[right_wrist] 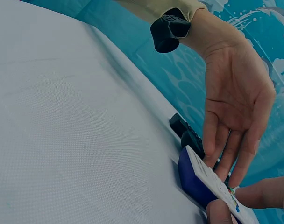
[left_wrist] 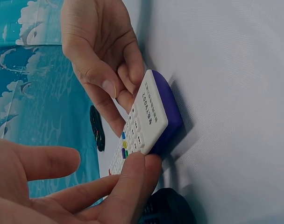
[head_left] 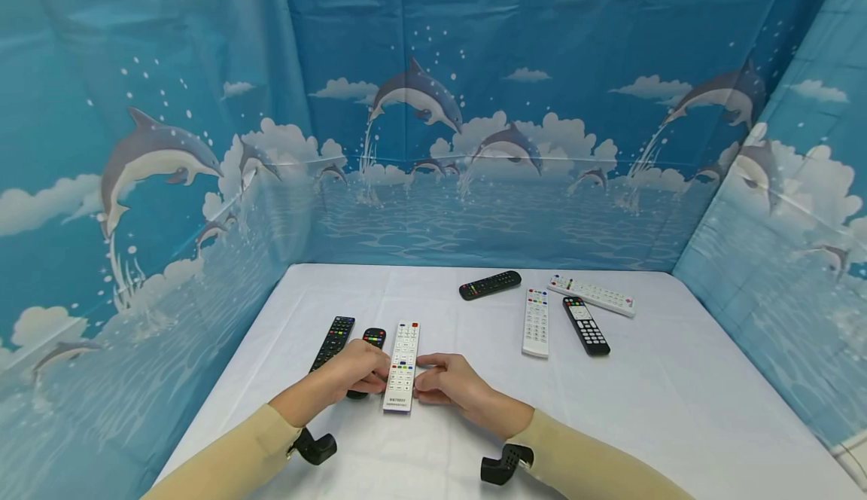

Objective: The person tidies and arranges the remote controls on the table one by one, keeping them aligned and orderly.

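A white remote control with a purple underside [head_left: 403, 364] lies lengthwise on the table between the two hands. My left hand [head_left: 362, 367] touches its left long edge with nearly straight fingers, also visible in the right wrist view. On the other side, my right hand [head_left: 450, 381] has its fingertips right at the right long edge, with the fingers loosely bent. Partly hidden under the left hand is a short black remote [head_left: 374, 336]. Left of that, a longer black remote [head_left: 336, 336] lies slanted, its near end close to the left wrist.
Toward the back right lie a black remote [head_left: 491, 285], an upright-lying white remote [head_left: 536, 323], a slanted white remote [head_left: 592, 294] and a black remote with white buttons [head_left: 586, 327]. A dolphin-printed curtain [head_left: 474, 206] borders the white-covered table [head_left: 650, 425].
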`<control>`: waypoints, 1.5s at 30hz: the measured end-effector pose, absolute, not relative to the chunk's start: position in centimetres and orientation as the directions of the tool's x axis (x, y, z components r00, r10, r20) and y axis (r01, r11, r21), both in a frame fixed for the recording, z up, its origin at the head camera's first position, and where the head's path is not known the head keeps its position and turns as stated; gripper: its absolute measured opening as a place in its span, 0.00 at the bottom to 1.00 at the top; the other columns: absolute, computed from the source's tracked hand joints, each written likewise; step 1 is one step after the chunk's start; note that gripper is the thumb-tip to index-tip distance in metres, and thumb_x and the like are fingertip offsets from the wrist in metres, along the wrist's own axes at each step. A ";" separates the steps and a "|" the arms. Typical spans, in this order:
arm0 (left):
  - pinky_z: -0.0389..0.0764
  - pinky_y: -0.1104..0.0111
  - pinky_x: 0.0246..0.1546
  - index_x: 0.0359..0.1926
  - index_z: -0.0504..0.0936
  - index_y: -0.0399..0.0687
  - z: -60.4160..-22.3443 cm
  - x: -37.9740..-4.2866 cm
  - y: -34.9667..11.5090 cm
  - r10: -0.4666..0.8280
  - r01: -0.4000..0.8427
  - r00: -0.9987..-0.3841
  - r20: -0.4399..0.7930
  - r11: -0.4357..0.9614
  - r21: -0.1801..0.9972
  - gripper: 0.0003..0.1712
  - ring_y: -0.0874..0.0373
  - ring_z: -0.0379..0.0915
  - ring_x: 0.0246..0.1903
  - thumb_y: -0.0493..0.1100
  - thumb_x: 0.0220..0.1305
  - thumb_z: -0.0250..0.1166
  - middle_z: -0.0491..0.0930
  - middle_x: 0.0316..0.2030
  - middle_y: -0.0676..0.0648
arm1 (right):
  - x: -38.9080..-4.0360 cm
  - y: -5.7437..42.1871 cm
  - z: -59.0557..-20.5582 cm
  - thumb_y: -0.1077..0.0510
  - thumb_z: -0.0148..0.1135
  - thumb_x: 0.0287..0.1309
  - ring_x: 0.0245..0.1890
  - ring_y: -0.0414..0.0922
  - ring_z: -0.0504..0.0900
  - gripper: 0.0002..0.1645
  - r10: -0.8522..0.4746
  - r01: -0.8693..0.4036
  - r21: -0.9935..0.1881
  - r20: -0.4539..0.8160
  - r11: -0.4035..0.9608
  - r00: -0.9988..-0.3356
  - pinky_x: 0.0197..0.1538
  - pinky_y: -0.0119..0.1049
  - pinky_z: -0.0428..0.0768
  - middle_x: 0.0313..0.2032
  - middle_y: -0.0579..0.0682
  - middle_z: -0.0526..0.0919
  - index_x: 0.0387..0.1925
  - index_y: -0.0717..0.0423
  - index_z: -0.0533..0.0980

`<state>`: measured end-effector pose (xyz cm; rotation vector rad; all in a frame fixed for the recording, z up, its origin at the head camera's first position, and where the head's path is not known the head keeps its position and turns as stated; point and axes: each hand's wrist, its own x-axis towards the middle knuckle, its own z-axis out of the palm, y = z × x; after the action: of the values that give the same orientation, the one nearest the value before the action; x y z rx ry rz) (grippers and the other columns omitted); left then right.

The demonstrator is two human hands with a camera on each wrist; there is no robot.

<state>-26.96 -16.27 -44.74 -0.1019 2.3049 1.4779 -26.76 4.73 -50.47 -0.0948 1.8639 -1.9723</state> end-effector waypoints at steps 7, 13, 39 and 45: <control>0.86 0.64 0.36 0.55 0.79 0.26 -44.8 -26.9 -16.3 0.153 -0.259 -0.920 -0.360 0.452 0.854 0.21 0.50 0.82 0.34 0.37 0.65 0.60 0.82 0.39 0.38 | -26.7 4.7 -50.4 0.71 0.66 0.55 0.39 0.51 0.87 0.35 -0.351 0.253 -0.967 -0.236 -0.004 -0.906 0.45 0.41 0.86 0.41 0.64 0.83 0.65 0.71 0.69; 0.86 0.65 0.36 0.55 0.79 0.26 -45.0 -27.1 -16.4 0.157 -0.256 -0.920 -0.358 0.450 0.855 0.21 0.50 0.82 0.34 0.37 0.65 0.61 0.83 0.39 0.39 | -26.7 4.7 -50.4 0.71 0.65 0.55 0.40 0.51 0.87 0.35 -0.358 0.248 -0.969 -0.229 -0.008 -0.905 0.45 0.40 0.86 0.41 0.63 0.84 0.65 0.71 0.68; 0.87 0.62 0.38 0.62 0.75 0.27 -44.0 -27.6 -15.9 0.149 -0.181 -0.952 -0.268 0.435 0.882 0.26 0.49 0.83 0.36 0.37 0.66 0.60 0.82 0.44 0.37 | -28.2 6.4 -49.7 0.65 0.65 0.55 0.40 0.49 0.86 0.37 -0.373 0.244 -0.969 -0.238 0.033 -0.897 0.43 0.43 0.86 0.45 0.63 0.84 0.68 0.64 0.68; 0.86 0.62 0.41 0.63 0.76 0.32 -43.6 -28.8 -14.8 0.149 -0.218 -0.945 -0.290 0.372 0.902 0.25 0.49 0.83 0.39 0.36 0.67 0.61 0.81 0.46 0.37 | -29.3 7.4 -48.4 0.66 0.63 0.54 0.43 0.51 0.85 0.36 -0.336 0.221 -0.974 -0.226 0.053 -0.914 0.46 0.45 0.85 0.50 0.66 0.82 0.67 0.65 0.69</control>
<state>-28.79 -14.82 -43.63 -0.0603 2.3146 1.5959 -29.27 7.42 -48.40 -0.1144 1.9449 -1.9170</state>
